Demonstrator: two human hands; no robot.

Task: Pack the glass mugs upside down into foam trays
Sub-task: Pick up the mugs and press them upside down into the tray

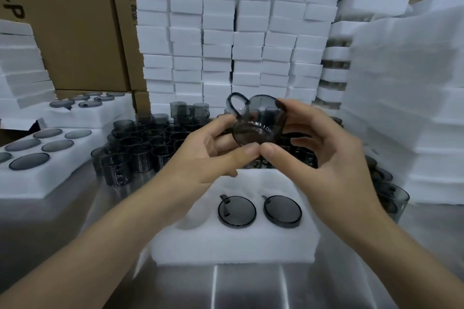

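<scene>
Your left hand (213,155) and your right hand (324,155) meet at the centre of the frame. Each has a closed grip on the same smoky grey glass mug (258,124): the fingers curl round its sides and the two thumbs sit tip to tip just under its base. You hold the mug in the air, tilted, with its round base turned toward you and its handle (234,105) standing up at the upper left of the glass. Directly below your hands, in the lower centre of the frame, a white foam tray (226,246) lies on the shiny metal tabletop (251,291). Two packed mugs (236,211) sit upside down in it, side by side, bases up. A bare hollow (192,217) shows just left of them, and your hands hide the tray's far part. Left of centre, a crowd of loose mugs (140,150) stands close together on the tabletop, and further mugs (394,198) stand at the right edge. At the left edge of the frame is a filled tray (72,160) with grey bases showing, and a second filled tray (113,110) lies behind it. A wall of stacked foam blocks (226,32) fills the upper centre, brown cardboard boxes (75,20) rise at the upper left, and a foam pile (414,108) stands at the right.
</scene>
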